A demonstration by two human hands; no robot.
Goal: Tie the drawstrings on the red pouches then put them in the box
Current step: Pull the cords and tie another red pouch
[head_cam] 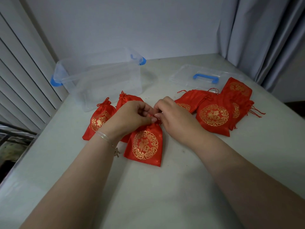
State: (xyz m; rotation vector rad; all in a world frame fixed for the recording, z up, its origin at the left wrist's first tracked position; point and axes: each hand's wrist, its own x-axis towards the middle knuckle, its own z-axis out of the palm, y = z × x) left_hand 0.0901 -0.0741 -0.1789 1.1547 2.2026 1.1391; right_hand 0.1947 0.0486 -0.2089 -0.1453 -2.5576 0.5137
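Both hands meet over the neck of the near red pouch (145, 146), which lies flat on the table (165, 187) so the cords can be worked: the left hand (132, 115) and the right hand (171, 113) each pinch the drawstring (151, 116). Two tied pouches (100, 119) wait at the left beside the open clear box (99, 78), handy for dropping in; untied ones (214, 116) pile at the right near the lid (203, 76)

Both forearms are bare, no sleeves; the left wrist wears a thin clear bangle (103, 136) (a small charm dangles).
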